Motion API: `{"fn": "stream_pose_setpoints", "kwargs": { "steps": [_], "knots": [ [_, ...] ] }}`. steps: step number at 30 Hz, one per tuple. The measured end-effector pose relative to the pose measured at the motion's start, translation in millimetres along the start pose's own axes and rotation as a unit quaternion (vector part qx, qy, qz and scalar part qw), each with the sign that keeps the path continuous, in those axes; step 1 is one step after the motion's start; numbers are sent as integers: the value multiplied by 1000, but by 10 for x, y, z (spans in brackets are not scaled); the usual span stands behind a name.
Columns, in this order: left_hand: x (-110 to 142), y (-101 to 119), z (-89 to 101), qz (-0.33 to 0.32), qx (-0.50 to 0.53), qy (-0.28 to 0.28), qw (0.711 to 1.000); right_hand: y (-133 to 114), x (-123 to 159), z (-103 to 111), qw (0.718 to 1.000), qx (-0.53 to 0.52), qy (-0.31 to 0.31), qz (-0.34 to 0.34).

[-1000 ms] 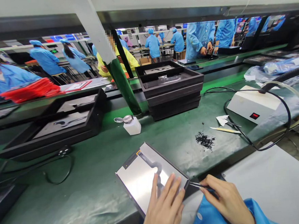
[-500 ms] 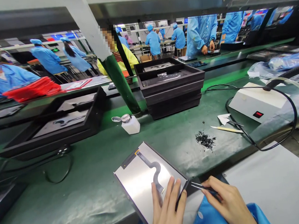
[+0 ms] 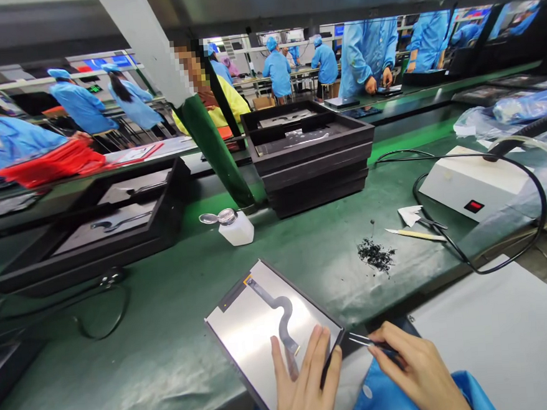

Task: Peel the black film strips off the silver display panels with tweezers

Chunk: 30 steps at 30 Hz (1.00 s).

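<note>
A display panel (image 3: 244, 322) with a silvery back lies at an angle on the green bench edge in front of me. A grey ribbon cable (image 3: 285, 313) curves across its back. My left hand (image 3: 307, 384) rests on the panel's lower part with fingers spread. Just right of the panel's right corner, my right hand (image 3: 413, 364) grips a pair of tweezers (image 3: 361, 339). The tweezer tips are apart from each other and sit close to that corner; whether they touch it I cannot tell. Black scraps (image 3: 375, 255) are heaped on the bench beyond.
A white pump bottle (image 3: 237, 228) with its lid up stands behind the panel. Stacked black trays (image 3: 318, 177) and another black tray (image 3: 163, 228) sit farther back. At right are a scalpel (image 3: 416, 235), a white box (image 3: 469, 185) and a looping black cable (image 3: 543, 211). Co-workers stand beyond.
My left hand has slid slightly down the panel, uncovering more of the ribbon cable. The right hand's tweezers have shifted slightly away from the corner. The camera view has moved a little.
</note>
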<state>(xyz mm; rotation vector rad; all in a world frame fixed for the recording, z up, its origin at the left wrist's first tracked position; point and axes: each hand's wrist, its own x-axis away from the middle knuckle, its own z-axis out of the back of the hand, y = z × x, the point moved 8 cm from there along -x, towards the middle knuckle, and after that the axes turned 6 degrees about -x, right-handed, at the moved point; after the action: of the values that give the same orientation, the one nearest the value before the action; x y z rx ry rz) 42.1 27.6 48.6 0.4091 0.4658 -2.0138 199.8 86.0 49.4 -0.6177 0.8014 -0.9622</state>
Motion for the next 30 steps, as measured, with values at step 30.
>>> {"fn": "stream_pose_setpoints", "kwargs": {
  "steps": [30],
  "knots": [
    [-26,-19,-4,-11,3,60,998,49,34,11,1000,-2,1,-16]
  ]
}}
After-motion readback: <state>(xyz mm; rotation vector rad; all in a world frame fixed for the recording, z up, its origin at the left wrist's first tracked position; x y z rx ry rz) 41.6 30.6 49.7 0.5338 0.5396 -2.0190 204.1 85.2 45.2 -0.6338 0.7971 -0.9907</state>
